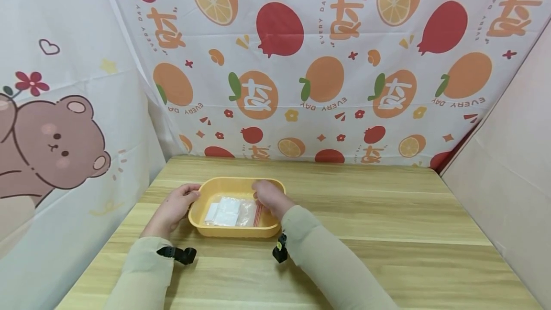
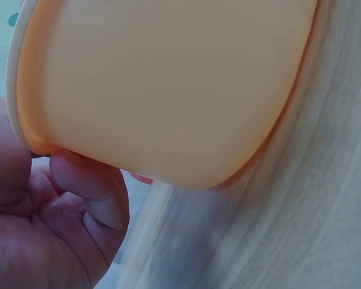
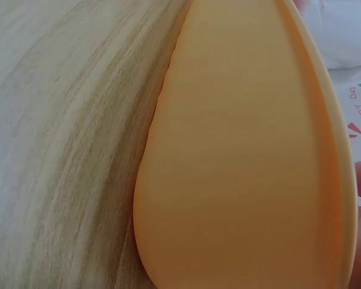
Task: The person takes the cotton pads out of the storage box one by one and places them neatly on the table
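A yellow plastic tub [image 1: 236, 231] stands on the table, its outer wall filling much of both wrist views. My left hand [image 1: 174, 207] grips its left end, thumb at the rim and fingers curled against the outside wall [image 2: 168, 90]. Inside lies a clear zip bag [image 1: 247, 213] with a red-striped closure at its right end and white flat pieces [image 1: 227, 211] in or under it. My right hand [image 1: 273, 198] reaches over the tub's right end, fingers bent down inside, close above the bag's red edge. I cannot tell whether it pinches anything.
The wooden table [image 1: 366, 224] extends widely to the right of the tub and in front of it. A fruit-print cloth [image 1: 353, 71] hangs along the back edge, with a bear-print cloth [image 1: 56, 147] on the left and a pale panel [image 1: 503, 157] on the right.
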{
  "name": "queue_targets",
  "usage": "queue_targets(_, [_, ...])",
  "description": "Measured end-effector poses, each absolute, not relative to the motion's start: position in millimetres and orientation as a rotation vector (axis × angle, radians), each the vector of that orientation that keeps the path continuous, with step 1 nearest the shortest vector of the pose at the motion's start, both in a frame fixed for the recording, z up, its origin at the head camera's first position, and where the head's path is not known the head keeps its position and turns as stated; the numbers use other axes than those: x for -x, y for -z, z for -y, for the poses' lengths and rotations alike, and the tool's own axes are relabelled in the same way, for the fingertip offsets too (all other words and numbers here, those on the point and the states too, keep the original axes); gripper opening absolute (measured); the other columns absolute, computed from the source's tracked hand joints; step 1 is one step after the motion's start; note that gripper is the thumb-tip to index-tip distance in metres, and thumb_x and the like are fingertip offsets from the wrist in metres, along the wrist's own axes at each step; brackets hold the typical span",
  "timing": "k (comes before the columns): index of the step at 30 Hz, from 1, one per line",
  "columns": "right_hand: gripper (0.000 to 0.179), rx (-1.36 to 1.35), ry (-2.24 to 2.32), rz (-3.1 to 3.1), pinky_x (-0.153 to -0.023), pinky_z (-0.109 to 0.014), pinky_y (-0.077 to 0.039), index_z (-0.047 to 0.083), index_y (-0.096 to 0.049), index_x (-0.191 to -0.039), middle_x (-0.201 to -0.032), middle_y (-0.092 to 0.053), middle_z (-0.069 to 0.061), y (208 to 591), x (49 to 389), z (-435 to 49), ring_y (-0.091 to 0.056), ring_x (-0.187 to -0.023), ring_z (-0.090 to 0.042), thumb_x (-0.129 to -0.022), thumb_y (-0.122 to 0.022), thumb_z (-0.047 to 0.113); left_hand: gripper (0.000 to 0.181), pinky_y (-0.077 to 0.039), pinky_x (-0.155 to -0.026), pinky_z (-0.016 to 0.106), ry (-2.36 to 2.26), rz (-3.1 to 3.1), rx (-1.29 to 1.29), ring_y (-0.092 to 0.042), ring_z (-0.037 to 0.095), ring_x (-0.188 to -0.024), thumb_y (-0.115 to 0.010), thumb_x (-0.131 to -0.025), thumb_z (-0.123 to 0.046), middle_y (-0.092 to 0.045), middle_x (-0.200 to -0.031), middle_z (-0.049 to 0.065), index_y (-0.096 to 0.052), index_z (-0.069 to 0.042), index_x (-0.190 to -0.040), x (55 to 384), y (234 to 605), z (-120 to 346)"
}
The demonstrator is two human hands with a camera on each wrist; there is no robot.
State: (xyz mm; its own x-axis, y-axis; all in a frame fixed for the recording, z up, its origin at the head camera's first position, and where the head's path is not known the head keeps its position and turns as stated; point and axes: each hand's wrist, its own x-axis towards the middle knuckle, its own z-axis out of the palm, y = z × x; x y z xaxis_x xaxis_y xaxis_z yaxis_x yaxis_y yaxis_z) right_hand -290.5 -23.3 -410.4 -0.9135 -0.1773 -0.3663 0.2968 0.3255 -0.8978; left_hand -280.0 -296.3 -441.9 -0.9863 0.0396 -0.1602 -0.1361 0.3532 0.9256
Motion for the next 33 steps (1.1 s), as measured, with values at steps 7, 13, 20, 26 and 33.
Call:
queue_targets(7, [0.037, -0.064, 1.704, -2.131, -0.088, -0.043, -0.048, 0.004, -0.055, -0.135, -0.122, -0.061, -0.017, 409.2, 286.3, 21.6, -0.061, -0.107, -0.031, -0.104, -0.05, 0.024, 0.046, -0.057, -0.078, 0.035, -1.69, -2.461, 0.103, -0.06, 0.027, -0.108, -0.041, -0.111, -0.023, -0.048, -0.141, 0.028, -0.039, 0.002, -0.15, 281.2, 441.3, 295.9])
queue_targets(13, [0.031, -0.051, 1.839, -1.994, -0.087, -0.044, -0.056, 0.0, -0.057, -0.127, -0.122, -0.058, -0.02, 413.3, 285.8, 18.6, -0.058, -0.108, -0.033, -0.103, -0.055, 0.019, 0.046, -0.057, -0.077, 0.034, -1.691, -2.461, 0.103, -0.061, 0.027, -0.107, -0.041, -0.111, -0.023, -0.048, -0.14, 0.028, -0.039, 0.003, -0.149, 281.4, 441.6, 295.9])
queue_targets(20, [0.024, -0.026, 1.809, -1.961, -0.081, -0.04, -0.059, 0.002, -0.059, -0.121, -0.116, -0.06, -0.017, 416.9, 284.9, 17.6, -0.06, -0.103, -0.03, -0.101, -0.059, 0.017, 0.045, -0.057, -0.077, 0.034, -1.694, -2.463, 0.107, -0.061, 0.026, -0.106, -0.04, -0.111, -0.022, -0.049, -0.14, 0.028, -0.04, 0.003, -0.148, 280.6, 441.3, 295.0])
queue_targets(26, [0.021, 0.07, 1.742, -1.961, -0.072, -0.04, -0.06, 0.0, -0.061, -0.111, -0.104, -0.065, -0.018, 423.2, 282.6, 19.6, -0.067, -0.086, -0.029, -0.099, -0.062, 0.016, 0.046, -0.057, -0.078, 0.034, -1.696, -2.455, 0.108, -0.06, 0.026, -0.108, -0.041, -0.111, -0.023, -0.047, -0.141, 0.027, -0.04, 0.002, -0.149, 282.0, 442.9, 296.5])
queue_targets(33, [0.022, 0.262, 1.601, -1.981, -0.065, -0.033, -0.058, -0.008, -0.069, -0.104, -0.086, -0.066, -0.014, 429.1, 284.2, 21.9, -0.061, -0.068, -0.02, -0.095, -0.064, 0.011, 0.046, -0.057, -0.079, 0.035, -1.695, -2.452, 0.101, -0.059, 0.027, -0.11, -0.041, -0.111, -0.024, -0.047, -0.142, 0.027, -0.04, 0.002, -0.149, 284.8, 443.8, 297.3])
